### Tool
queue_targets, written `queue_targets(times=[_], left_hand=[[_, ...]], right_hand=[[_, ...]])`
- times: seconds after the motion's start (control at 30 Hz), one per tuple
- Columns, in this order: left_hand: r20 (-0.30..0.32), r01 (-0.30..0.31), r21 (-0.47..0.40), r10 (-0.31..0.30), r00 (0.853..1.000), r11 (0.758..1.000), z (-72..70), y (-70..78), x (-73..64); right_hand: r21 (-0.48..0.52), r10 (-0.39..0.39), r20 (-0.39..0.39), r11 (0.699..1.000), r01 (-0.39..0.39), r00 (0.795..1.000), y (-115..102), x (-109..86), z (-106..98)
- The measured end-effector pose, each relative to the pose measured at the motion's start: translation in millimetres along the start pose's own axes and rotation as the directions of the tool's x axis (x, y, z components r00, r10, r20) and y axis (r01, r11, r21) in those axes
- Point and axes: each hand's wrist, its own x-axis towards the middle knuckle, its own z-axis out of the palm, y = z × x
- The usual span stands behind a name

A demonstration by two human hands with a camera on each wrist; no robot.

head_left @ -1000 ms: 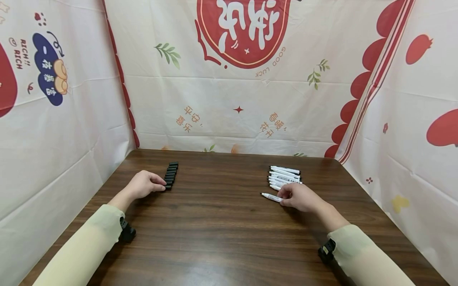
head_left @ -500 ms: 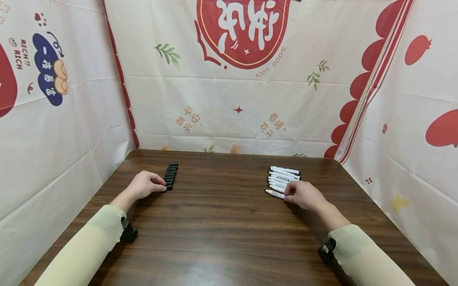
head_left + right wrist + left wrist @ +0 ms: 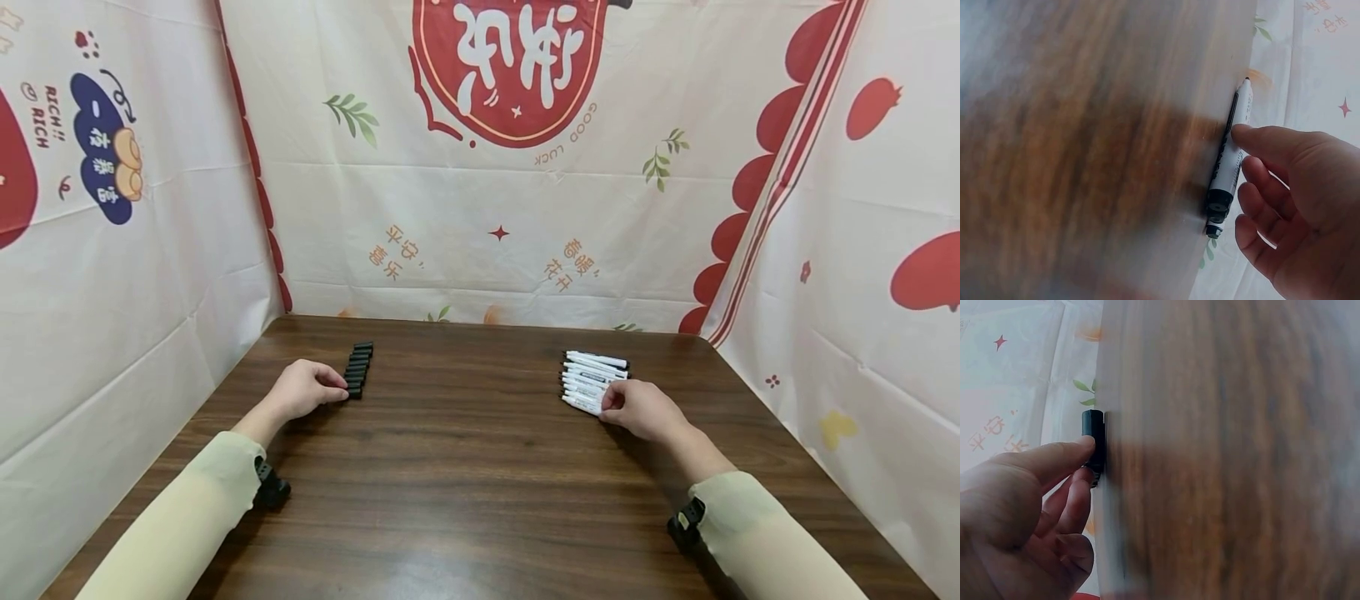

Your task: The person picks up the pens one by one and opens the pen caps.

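Several black marker caps (image 3: 358, 364) lie side by side in a row at the table's left. My left hand (image 3: 303, 388) pinches the nearest black marker cap (image 3: 1093, 420) at the front of that row, thumb against its side in the left wrist view. Over on the right, several uncapped white markers (image 3: 595, 368) lie close together with their dark tips to the left. With thumb and fingers my right hand (image 3: 640, 410) holds the rear part of the nearest white marker (image 3: 1229, 165), flat on the table beside the others. Its black end faces the wrist side.
The brown wooden table (image 3: 450, 467) stretches between the two groups. A white printed cloth (image 3: 480, 192) hangs behind the table and along both sides. Each forearm wears a small black camera near the sleeve cuff.
My right hand has moved the nearest marker to the right and away from me, up against the other markers. The left hand has stayed almost still at the front cap.
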Motion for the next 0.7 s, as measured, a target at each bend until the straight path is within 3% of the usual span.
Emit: queue_targets(times=[0.7], left_hand=[[-0.009, 0.021, -0.027, -0.021, 1.000, 0.999, 1.8, -2.9, 2.1]], right_hand=[[0.020, 0.000, -0.004, 1.000, 0.000, 1.000, -1.3, 0.3, 1.1]])
